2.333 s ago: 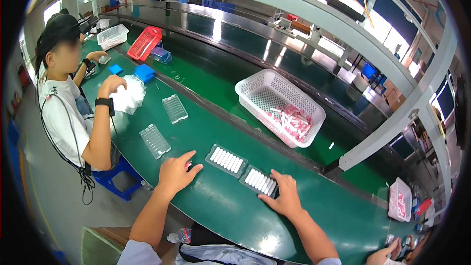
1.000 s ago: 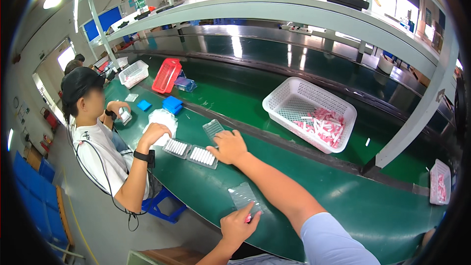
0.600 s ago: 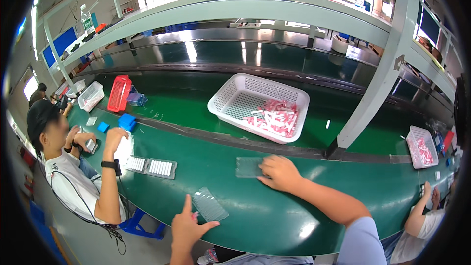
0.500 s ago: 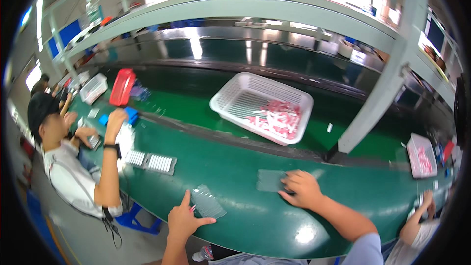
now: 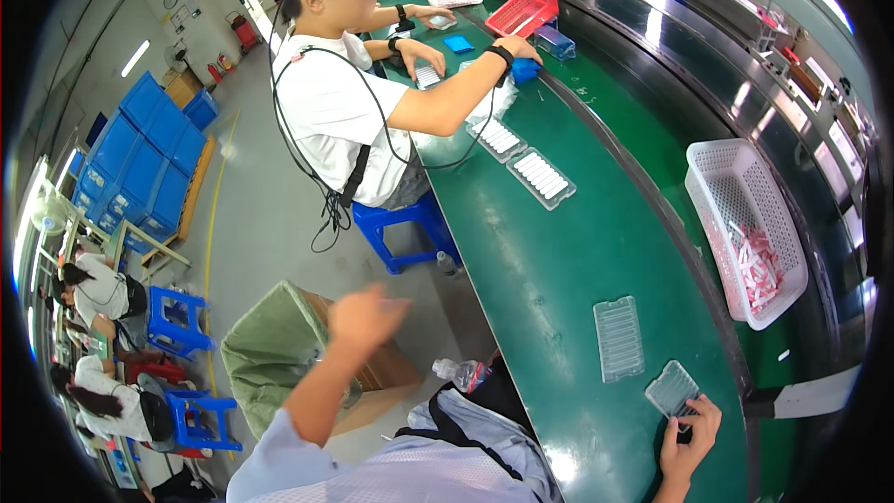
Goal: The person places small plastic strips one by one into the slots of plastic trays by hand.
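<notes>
My left hand [image 5: 365, 321] is off the table, raised in front of an open bin with a green liner [image 5: 270, 345]. Motion smears its fingers, and whether it holds anything is not clear. On the green tabletop, my right hand [image 5: 691, 438] has its thumb and fingers at the near edge of a clear plastic tray [image 5: 670, 387] with ribbed slots. A second clear plastic tray [image 5: 619, 339] lies flat just left of it, touched by neither hand.
A white basket [image 5: 698, 196] with pink and white pieces stands beyond the table's dark rail. Farther along are trays of white sticks [image 5: 540, 179], a red basket [image 5: 521, 11] and a seated co-worker [image 5: 345, 102]. A bottle [image 5: 461, 373] lies near my lap.
The view has swung left, bringing the aisle and bin into sight. My left hand has left the tray beside it and moved out over the floor; my right hand stays at its tray.
</notes>
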Demonstrator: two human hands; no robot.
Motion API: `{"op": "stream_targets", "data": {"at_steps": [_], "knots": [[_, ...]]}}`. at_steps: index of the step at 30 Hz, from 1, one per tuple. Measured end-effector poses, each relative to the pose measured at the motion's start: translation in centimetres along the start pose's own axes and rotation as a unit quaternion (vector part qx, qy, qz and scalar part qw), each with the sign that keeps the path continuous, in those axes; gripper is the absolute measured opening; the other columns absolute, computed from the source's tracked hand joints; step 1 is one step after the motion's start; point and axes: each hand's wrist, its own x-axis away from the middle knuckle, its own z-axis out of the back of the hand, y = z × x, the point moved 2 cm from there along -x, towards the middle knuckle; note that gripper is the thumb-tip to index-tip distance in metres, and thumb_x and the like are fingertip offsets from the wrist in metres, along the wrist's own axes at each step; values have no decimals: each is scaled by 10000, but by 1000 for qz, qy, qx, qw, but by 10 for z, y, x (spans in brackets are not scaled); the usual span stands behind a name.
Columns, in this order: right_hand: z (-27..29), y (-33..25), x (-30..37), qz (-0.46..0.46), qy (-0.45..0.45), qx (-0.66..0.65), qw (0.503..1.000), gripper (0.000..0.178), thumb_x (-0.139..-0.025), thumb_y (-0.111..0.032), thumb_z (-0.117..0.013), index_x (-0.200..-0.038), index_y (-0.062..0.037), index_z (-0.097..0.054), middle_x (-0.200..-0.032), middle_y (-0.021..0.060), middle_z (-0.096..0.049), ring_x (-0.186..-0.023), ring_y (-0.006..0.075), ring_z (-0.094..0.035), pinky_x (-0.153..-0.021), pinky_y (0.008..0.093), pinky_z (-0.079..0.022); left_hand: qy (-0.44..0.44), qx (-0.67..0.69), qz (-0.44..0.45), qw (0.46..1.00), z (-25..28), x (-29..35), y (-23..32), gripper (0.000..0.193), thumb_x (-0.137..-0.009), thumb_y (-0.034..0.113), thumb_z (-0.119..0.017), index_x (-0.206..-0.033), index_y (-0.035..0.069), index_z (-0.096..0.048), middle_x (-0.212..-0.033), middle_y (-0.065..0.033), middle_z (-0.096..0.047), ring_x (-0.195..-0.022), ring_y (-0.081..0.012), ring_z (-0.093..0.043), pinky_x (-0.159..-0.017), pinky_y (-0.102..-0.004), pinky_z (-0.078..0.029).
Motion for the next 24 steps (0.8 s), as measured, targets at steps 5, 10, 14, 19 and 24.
{"op": "stream_targets", "data": {"at_steps": [5,10,14,19,24], "knots": [[-1,2,-1,-9,-10,-13,1000,140,-781,-51,-702,-834,-31,-574,-1101,168,-655,-1151,431,-589,-1005,522,-451,-86,-106,309,941,-44,9,-197,681,-785,639,-772,-936,-25,-754,-942,-236,-759,-884,-374,-751,-804,-464,-581],[2,8,4,-29,-4,-5,1000,140,-776,-51,-709,-832,-36,-581,-1094,158,-657,-1163,421,-590,-1009,520,-450,11,111,274,955,-121,2,-212,347,-778,278,-755,-789,-61,-682,-878,-280,-722,-877,-455,-709,-785,-501,-545],[0,8,1,-22,-5,-24,999,151,-764,-57,-723,-834,-31,-592,-1091,158,-660,-1153,426,-589,-993,512,-458,67,124,197,970,-137,4,-166,259,-772,209,-699,-773,-45,-647,-814,-287,-682,-827,-477,-677,-761,-517,-522],[0,3,0,-16,0,-22,1000,152,-754,-40,-729,-837,-29,-602,-1088,157,-668,-1129,420,-597,-975,504,-472,72,166,150,972,-126,-18,-89,225,-765,179,-709,-758,-34,-637,-766,-273,-658,-776,-480,-655,-730,-524,-511],[5,-1,-1,-13,29,-13,999,172,-729,-62,-785,-821,-55,-640,-1075,129,-687,-1119,392,-620,-944,480,-503,37,195,30,980,-127,-65,-54,284,-758,221,-737,-752,-44,-636,-760,-266,-663,-765,-476,-659,-718,-519,-518]]}}
